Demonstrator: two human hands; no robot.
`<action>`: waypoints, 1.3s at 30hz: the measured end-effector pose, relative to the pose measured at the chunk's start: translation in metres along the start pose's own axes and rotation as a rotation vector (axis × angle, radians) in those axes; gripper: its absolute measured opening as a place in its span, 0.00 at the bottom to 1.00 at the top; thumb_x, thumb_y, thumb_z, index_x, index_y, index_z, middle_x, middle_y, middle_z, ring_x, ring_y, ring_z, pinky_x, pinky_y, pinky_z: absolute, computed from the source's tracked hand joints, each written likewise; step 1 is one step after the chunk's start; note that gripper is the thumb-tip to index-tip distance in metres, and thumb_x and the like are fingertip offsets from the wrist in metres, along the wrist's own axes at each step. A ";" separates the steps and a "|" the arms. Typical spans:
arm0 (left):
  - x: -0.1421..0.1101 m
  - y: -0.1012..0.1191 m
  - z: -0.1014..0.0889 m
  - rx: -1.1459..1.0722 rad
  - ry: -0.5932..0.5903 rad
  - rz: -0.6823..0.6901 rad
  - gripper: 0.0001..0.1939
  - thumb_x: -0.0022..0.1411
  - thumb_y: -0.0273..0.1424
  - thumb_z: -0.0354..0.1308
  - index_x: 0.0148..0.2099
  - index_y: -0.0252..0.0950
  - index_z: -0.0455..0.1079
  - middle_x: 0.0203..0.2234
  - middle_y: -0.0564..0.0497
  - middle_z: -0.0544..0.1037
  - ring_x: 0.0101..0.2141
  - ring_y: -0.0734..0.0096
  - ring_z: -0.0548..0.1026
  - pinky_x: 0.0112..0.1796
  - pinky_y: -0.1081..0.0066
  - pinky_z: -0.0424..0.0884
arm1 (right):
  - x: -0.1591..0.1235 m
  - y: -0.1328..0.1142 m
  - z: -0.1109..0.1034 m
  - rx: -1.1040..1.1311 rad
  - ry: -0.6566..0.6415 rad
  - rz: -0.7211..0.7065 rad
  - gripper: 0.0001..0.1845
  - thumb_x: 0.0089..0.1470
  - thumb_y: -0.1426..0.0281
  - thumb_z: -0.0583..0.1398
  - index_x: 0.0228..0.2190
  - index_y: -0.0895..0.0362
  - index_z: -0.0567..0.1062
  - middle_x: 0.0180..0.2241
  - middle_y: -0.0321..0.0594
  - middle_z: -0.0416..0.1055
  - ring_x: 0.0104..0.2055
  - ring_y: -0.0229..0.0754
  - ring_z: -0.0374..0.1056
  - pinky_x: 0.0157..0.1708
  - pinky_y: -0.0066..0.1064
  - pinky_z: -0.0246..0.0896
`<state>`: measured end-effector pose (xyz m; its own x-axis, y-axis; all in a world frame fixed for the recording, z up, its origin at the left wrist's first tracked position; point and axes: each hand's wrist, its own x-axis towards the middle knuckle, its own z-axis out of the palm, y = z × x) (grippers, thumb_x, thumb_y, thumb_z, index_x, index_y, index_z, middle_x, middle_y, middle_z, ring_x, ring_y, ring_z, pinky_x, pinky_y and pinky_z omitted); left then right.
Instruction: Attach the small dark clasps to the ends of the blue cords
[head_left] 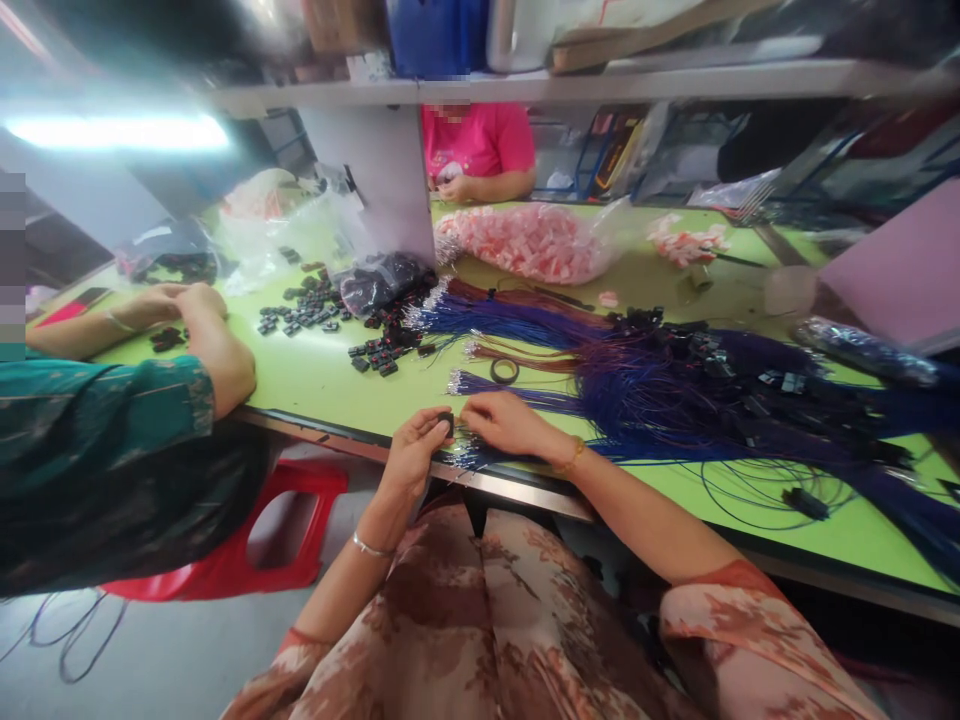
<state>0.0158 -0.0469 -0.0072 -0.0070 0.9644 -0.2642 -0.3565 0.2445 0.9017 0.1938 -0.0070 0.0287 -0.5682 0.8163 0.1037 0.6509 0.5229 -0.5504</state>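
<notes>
Near the front edge of the green table, my left hand [415,450] pinches a small black connector housing [445,424] between thumb and fingers. Close beside it on the right, my right hand [504,420] is closed, fingertips together at the housing. A thin wire seems to be in that pinch, mostly hidden by the fingers. Under and between both hands lie dark wires with silvery metal terminals [466,455]. Just beyond my right hand, another bunch of blue wires [517,395] points its terminal ends left.
Black connector housings [311,305] lie scattered left of centre. A roll of black tape [505,371] sits behind my hands. Large blue wire bundles [637,400] cover the right side. Pink-white parts fill a plastic bag [532,242]. A co-worker's hands [184,300] work at left; another person sits opposite.
</notes>
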 end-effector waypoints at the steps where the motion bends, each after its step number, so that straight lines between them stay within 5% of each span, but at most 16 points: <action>1: 0.001 0.001 -0.002 -0.005 0.002 -0.007 0.21 0.42 0.34 0.71 0.40 0.32 0.75 0.30 0.50 0.78 0.28 0.77 0.74 0.32 0.77 0.71 | 0.002 0.007 -0.007 -0.065 0.007 0.045 0.14 0.59 0.69 0.51 0.28 0.58 0.74 0.29 0.40 0.72 0.29 0.36 0.62 0.28 0.27 0.47; 7: 0.009 0.005 -0.003 -0.031 -0.024 -0.030 0.22 0.42 0.34 0.72 0.40 0.32 0.75 0.30 0.48 0.79 0.31 0.74 0.76 0.33 0.76 0.72 | 0.008 0.044 -0.024 -0.478 -0.048 0.361 0.12 0.58 0.67 0.52 0.37 0.57 0.75 0.40 0.47 0.71 0.37 0.45 0.68 0.31 0.30 0.52; 13: 0.012 0.002 0.002 -0.054 -0.059 -0.040 0.21 0.44 0.33 0.71 0.41 0.31 0.75 0.31 0.47 0.79 0.33 0.73 0.76 0.34 0.76 0.72 | 0.004 0.055 -0.019 -0.431 0.018 0.251 0.11 0.59 0.70 0.51 0.35 0.58 0.73 0.36 0.47 0.73 0.33 0.43 0.67 0.30 0.29 0.50; 22: 0.013 0.001 0.012 -0.104 -0.085 -0.051 0.19 0.45 0.31 0.70 0.41 0.32 0.74 0.31 0.48 0.78 0.31 0.75 0.75 0.35 0.75 0.72 | 0.030 0.035 -0.004 0.101 0.186 0.005 0.08 0.52 0.72 0.55 0.26 0.60 0.73 0.25 0.37 0.70 0.27 0.35 0.60 0.29 0.26 0.49; 29: 0.016 -0.003 0.016 -0.209 -0.073 -0.052 0.16 0.46 0.29 0.69 0.39 0.33 0.73 0.32 0.50 0.78 0.32 0.76 0.75 0.37 0.75 0.71 | 0.025 0.018 0.001 0.423 0.141 0.011 0.07 0.50 0.70 0.56 0.26 0.60 0.72 0.21 0.32 0.66 0.24 0.32 0.57 0.25 0.24 0.49; 39: 0.017 -0.002 0.021 -0.273 -0.123 -0.078 0.13 0.51 0.26 0.65 0.41 0.31 0.73 0.32 0.50 0.76 0.32 0.77 0.73 0.37 0.76 0.71 | -0.002 0.011 0.002 0.202 0.269 -0.021 0.02 0.47 0.72 0.58 0.25 0.58 0.70 0.23 0.33 0.66 0.24 0.33 0.57 0.27 0.25 0.49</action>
<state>0.0357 -0.0288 -0.0062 0.1377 0.9527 -0.2709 -0.5896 0.2986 0.7504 0.2008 -0.0033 0.0207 -0.4094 0.8556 0.3167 0.5121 0.5028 -0.6964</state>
